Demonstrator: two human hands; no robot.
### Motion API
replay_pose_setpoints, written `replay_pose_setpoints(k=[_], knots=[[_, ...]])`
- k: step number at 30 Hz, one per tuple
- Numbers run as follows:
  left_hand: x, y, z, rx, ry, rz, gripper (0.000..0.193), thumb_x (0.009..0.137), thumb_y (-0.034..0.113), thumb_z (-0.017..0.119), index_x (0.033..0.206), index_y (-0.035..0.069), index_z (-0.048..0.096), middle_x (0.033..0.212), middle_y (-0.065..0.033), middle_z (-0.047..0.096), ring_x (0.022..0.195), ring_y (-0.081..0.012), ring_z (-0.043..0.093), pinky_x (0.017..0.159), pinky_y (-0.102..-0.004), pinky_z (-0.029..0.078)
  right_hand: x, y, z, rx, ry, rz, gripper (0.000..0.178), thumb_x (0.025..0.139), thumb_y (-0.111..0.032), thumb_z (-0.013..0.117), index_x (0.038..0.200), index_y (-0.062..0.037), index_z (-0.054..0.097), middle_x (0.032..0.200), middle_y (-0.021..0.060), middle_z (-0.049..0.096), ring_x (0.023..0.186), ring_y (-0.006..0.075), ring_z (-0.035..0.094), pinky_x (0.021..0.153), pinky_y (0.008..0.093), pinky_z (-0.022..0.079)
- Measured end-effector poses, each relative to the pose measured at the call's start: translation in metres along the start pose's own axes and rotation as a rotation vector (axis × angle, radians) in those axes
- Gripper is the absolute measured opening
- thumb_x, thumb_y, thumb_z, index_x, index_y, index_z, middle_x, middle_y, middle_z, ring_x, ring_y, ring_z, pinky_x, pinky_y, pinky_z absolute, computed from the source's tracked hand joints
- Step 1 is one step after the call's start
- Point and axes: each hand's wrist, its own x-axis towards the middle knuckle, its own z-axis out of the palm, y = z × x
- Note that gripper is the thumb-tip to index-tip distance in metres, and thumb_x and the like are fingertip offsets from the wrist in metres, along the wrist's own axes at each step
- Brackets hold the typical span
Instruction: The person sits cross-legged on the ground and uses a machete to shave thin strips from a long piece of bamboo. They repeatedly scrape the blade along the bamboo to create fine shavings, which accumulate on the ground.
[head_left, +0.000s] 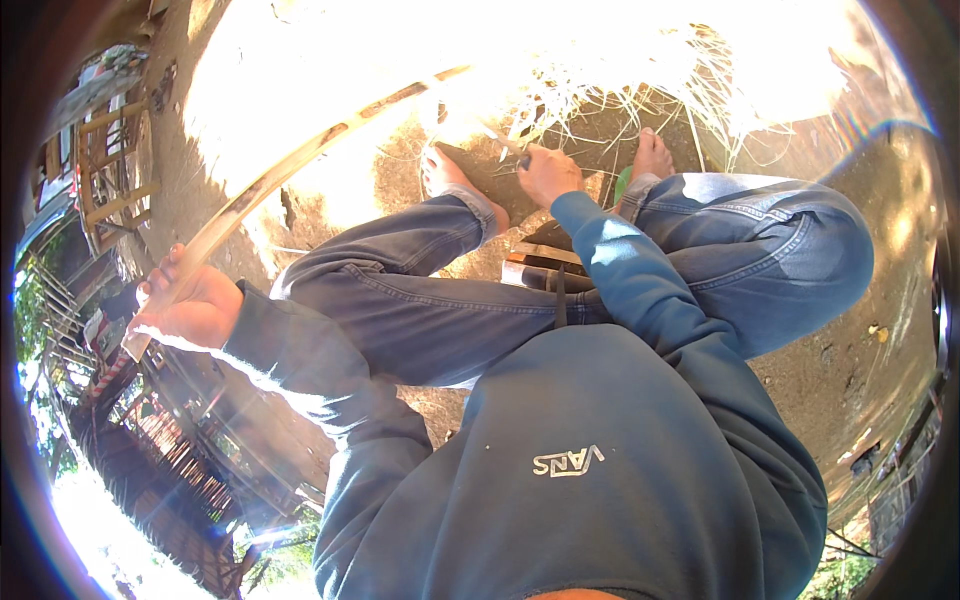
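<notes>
Long pale strip (268, 184), slanting forward-right above the ground (815, 375); left hand (203, 304), nearer, grip closed about its near end; right hand (553, 176), grip closed on dark-handled tool (524, 161), apart from strip; pale strands (590, 108) beyond.

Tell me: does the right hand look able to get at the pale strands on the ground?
Probably yes: the right hand is near the pale strands and nothing visible blocks it, though it might need to release the dark handle.
</notes>
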Motion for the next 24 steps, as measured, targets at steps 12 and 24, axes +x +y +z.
replay_pose_setpoints(k=[12,24], knots=[[0.011,0.001,-0.016,-0.274,-0.096,-0.158,0.064,0.078,0.069,0.056,0.089,0.007,0.052,0.074,-0.0064,0.047,0.071,-0.0248,0.051,0.081,-0.0468,0.047,0.005,0.02,0.005,0.042,-0.003,0.085,0.033,0.08,-0.03,0.056,0.094,-0.0022,0.065,0.093,0.0224,0.066,0.092,0.0377,0.064,0.084,0.0446,0.049],[-0.018,0.017,0.027,-0.023,0.144,0.022,0.051,0.076,0.075,0.052,0.071,0.024,0.048,0.082,-0.0066,0.048,0.071,-0.0256,0.047,0.062,-0.0493,0.046,-0.044,-0.065,-0.034,0.136,-0.033,-0.526,0.031,0.083,-0.035,0.059,0.091,-0.0061,0.065,0.076,0.0141,0.066,0.076,0.0294,0.066,0.074,0.0403,0.051]])
